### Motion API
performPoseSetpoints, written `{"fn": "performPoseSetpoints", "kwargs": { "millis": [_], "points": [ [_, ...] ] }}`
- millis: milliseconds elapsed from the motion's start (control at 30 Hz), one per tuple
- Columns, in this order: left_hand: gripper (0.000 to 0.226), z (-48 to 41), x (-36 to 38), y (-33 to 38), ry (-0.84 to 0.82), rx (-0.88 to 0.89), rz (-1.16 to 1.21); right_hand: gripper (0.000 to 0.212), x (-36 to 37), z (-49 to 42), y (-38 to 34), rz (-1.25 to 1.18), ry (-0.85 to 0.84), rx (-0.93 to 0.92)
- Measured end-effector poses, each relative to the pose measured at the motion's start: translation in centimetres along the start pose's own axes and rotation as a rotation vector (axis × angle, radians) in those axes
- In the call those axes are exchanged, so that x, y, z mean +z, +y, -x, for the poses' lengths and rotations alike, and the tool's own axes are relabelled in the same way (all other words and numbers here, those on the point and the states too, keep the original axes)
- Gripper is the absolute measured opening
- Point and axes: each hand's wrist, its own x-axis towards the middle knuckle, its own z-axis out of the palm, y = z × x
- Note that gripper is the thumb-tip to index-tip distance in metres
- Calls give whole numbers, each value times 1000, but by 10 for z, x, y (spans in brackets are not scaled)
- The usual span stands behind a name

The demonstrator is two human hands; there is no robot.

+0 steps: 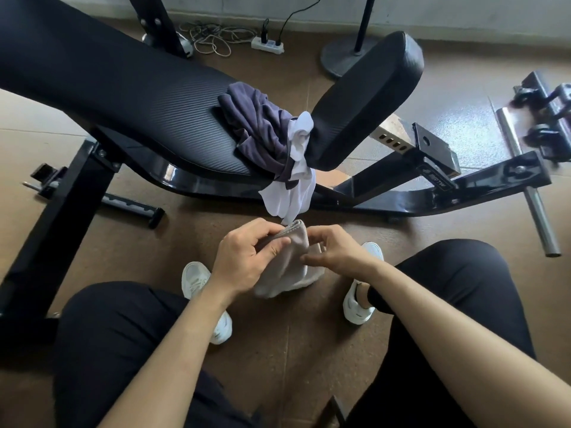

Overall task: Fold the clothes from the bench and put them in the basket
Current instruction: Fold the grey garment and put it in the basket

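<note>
Gym room, brown speckled floor (278, 350), pale wall at the far edge. Person seated low, knees in black trousers either side of the view.

Nearest: both forearms reach forward. The left hand (244, 257) pinches the far, rolled edge of a small grey cloth (290, 270) between thumb and curled fingers. The right hand (336, 248) is curled on the cloth's right side, thumb on top, and seems to grip it there. The cloth is held in the air above the floor, between two white shoes, clear of the tabletop.

Cloth's long axis runs away from the person: folded end far, loose end hanging near and low.

Step in hand, by my reading: folding this piece. To do it well, match the edges before closing the fold, keep the top taut between both hands, and smooth out the bunching at the loose end.

Farther: a white garment (293, 193) hangs off the padded black tabletop (123, 88), its tip just beside the grey cloth. A dark blue-purple garment (256, 125) lies crumpled on the pad, touching the white one. Both unfolded.

Farthest: power strip (267, 44) with tangled cables, round stand base (340, 57). No basket in view.
</note>
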Motion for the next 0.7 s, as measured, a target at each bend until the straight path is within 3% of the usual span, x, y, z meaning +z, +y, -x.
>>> {"fn": "performPoseSetpoints", "kwargs": {
  "millis": [133, 233, 333, 500, 600, 700],
  "points": [
    [13, 5, -18, 5, 73, -90, 198, 26, 11, -9, 3, 49, -44, 12],
    [11, 9, -34, 1, 181, -117, 219, 17, 16, -15, 13, 158, -64, 93],
    [11, 12, -50, -9, 278, -160, 210, 41, 14, -21, 25, 271, -61, 154],
    [11, 18, -58, -32, 378, -271, 131, 12, 5, -14, 34, 310, -75, 197],
    [7, 21, -57, -49, 438, -354, 101, 20, 2, -10, 43, 313, -69, 222],
    [9, 24, -55, -62, 482, -448, 99, 9, -4, -6, 49, 226, 19, 284]
  ]
}}
